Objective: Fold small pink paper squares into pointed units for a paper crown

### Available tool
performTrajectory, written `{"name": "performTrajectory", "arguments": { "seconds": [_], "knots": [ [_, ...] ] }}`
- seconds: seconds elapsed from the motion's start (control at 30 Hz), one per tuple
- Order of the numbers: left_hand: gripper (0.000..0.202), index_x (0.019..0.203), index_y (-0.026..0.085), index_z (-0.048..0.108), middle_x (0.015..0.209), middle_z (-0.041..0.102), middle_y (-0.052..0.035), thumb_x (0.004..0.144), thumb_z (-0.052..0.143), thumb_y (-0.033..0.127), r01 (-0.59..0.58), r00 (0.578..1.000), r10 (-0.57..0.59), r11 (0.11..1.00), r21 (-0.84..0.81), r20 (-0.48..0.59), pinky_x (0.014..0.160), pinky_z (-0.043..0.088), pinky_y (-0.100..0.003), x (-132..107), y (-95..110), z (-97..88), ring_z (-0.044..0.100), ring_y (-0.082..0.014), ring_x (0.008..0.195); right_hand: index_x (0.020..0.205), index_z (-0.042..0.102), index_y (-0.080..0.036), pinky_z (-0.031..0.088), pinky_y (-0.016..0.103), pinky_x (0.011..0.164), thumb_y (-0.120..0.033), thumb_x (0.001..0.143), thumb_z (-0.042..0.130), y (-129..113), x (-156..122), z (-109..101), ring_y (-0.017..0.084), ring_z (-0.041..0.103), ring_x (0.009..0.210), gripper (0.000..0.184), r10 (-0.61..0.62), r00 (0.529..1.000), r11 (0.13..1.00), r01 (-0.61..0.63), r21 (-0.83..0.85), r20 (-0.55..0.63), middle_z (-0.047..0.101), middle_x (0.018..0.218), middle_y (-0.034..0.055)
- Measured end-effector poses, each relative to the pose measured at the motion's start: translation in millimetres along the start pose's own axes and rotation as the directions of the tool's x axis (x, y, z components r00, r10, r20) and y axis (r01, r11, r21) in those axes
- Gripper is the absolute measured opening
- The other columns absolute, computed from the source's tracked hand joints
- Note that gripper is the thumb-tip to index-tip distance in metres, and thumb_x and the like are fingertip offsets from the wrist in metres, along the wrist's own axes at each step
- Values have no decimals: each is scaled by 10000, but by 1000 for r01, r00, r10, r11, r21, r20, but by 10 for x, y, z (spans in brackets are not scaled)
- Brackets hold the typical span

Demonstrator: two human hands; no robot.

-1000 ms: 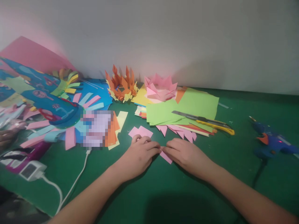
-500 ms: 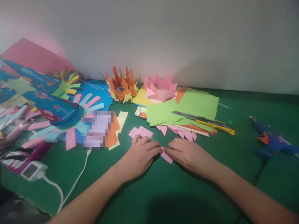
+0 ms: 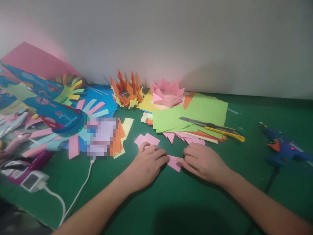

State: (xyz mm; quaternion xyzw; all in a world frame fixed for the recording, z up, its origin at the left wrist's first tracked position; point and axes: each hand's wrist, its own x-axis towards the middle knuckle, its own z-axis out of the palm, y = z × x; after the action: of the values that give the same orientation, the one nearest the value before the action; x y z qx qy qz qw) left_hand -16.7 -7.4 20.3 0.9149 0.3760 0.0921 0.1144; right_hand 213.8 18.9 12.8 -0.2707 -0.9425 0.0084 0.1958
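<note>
Touching the small pink paper (image 3: 174, 164) from opposite sides, the left hand (image 3: 149, 164) and right hand (image 3: 204, 163) have curled fingers; whether either pinches or merely presses, I cannot tell. It lies between them over the green table (image 3: 200, 202). The left hand partly hides pink pieces (image 3: 148, 138); beyond, a yellow-handled cutter (image 3: 227, 131) lies across green sheets (image 3: 207, 107).

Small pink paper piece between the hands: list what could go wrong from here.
The small pink paper piece might skew if the left hand and right hand press unevenly. The long yellow utility knife, lying partly on green paper sheets, could cut a reaching hand. The blue pistol-shaped glue gun shows a pink light; its tip may burn.
</note>
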Motion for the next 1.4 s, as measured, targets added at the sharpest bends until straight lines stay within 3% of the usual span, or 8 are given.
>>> {"name": "performTrajectory", "arguments": {
  "seconds": [0.07, 0.2, 0.3, 0.53, 0.77, 0.97, 1.4],
  "knots": [
    [296, 1102, 226, 552, 1037, 578, -30, 885, 404, 89, 12, 1000, -12, 1000, 12, -11, 904, 234, -397, -7, 3, 16, 449, -185, 936, 616, 593, -162, 329, 290, 582, -276, 935, 431, -14, -7, 12, 151, 434, 614, 376, 39, 999, 998, -38, 52, -20, 539, 625, 38],
    [278, 1119, 201, 558, 937, 577, -48, 902, 398, 130, 33, 998, -32, 999, 15, -49, 869, 278, -393, -7, 38, 61, 445, -198, 896, 851, 630, -161, 397, 299, 676, -414, 887, 516, -75, 10, 63, 179, 510, 763, 280, 68, 992, 976, -88, 201, 105, 607, 818, 62],
    [252, 1078, 187, 576, 973, 582, -59, 924, 377, 167, 73, 994, -73, 997, -4, -76, 856, 295, -396, 4, 64, 76, 452, -205, 906, 952, 633, -164, 420, 317, 711, -357, 917, 477, -105, 34, 121, 191, 534, 815, 251, 79, 988, 975, -105, 196, 136, 623, 892, 78],
    [252, 1082, 187, 569, 1072, 610, -27, 902, 408, 115, -9, 998, 4, 995, -94, -56, 919, 299, -357, 13, 19, 35, 474, -172, 992, 969, 654, -176, 457, 343, 747, -192, 941, 402, -55, 22, 132, 192, 563, 879, 254, 61, 996, 985, -72, 158, 70, 650, 962, 84],
    [295, 1116, 202, 564, 1081, 627, -37, 906, 384, 101, -116, 993, 117, 986, -121, -1, 955, 299, -366, -1, -30, -6, 472, -175, 1071, 948, 664, -190, 482, 329, 774, -192, 948, 380, -17, 22, 67, 182, 587, 906, 284, 19, 997, 966, -37, 255, 75, 657, 1012, 76],
    [299, 1079, 215, 586, 1069, 637, -35, 915, 364, 99, -122, 992, 123, 980, -156, -2, 956, 310, -354, 11, -61, -46, 498, -161, 1048, 966, 660, -212, 476, 332, 842, -209, 954, 378, -14, 17, 67, 175, 582, 985, 282, 8, 996, 944, -38, 327, 94, 648, 1059, 67],
    [244, 1011, 225, 600, 1118, 628, -19, 908, 409, 114, -146, 988, 151, 983, -115, 31, 954, 285, -364, 30, -56, -82, 467, -161, 1098, 906, 653, -202, 448, 362, 827, -207, 938, 410, -5, 57, 50, 189, 552, 973, 245, 29, 987, 941, -80, 329, 157, 633, 1038, 73]
  ]
}}
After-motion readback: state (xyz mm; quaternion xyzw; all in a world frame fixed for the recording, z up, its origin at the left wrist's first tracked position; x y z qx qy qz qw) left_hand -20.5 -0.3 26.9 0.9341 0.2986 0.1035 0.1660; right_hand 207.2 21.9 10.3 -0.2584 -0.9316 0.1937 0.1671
